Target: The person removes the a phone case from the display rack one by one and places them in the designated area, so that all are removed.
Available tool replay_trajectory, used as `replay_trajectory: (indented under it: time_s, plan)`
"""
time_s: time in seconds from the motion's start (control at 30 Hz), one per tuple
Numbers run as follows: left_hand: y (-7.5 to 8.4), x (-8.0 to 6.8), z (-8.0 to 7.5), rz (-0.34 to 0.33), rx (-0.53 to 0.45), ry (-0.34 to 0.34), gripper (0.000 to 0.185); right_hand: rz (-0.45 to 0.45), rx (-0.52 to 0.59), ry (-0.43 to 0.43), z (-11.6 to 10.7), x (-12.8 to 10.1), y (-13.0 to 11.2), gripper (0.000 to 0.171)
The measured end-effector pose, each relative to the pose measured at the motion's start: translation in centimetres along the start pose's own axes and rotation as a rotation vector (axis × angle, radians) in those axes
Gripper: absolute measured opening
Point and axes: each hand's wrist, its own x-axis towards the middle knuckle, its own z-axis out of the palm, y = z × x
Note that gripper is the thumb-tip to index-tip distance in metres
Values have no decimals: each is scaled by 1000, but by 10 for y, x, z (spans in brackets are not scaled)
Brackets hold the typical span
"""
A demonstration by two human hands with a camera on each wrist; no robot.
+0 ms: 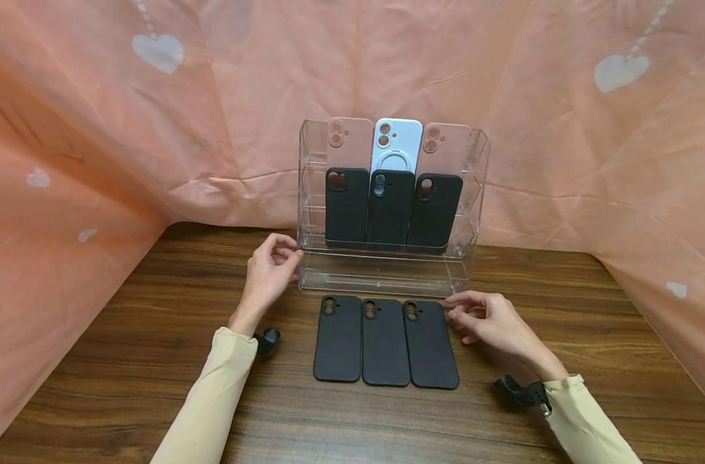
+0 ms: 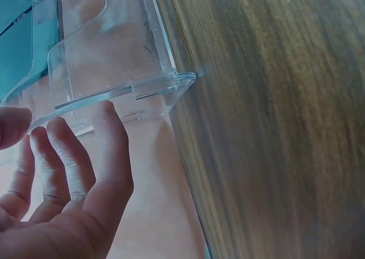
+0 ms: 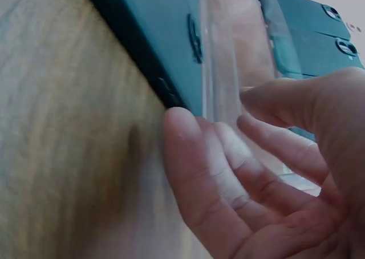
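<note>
Clear acrylic tiered display rack (image 1: 387, 274) stands at 12 o'clock on the wooden tabletop (image 1: 155, 361). Left hand (image 1: 268, 274), fingers loosely curled, touches its left corner. Right hand (image 1: 488, 321), fingers relaxed, touches the rightmost of three flat black phone cases (image 1: 430, 345).

Left hand (image 1: 269, 269) raised off the worktop, fingers loosely curled, holding nothing. Right hand (image 1: 484, 320) low, fingers relaxed, half curled, sleeve behind.
</note>
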Motion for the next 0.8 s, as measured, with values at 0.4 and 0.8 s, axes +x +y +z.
replay_trajectory:
  time_s: [0.4,0.8]
  plan:
    - [0,1,0,28,27,11,20,-136,-40,212,-18,3,-17,27]
    - [-1,2,3,41,23,16,19,-304,0,459,-32,21,-39,26]
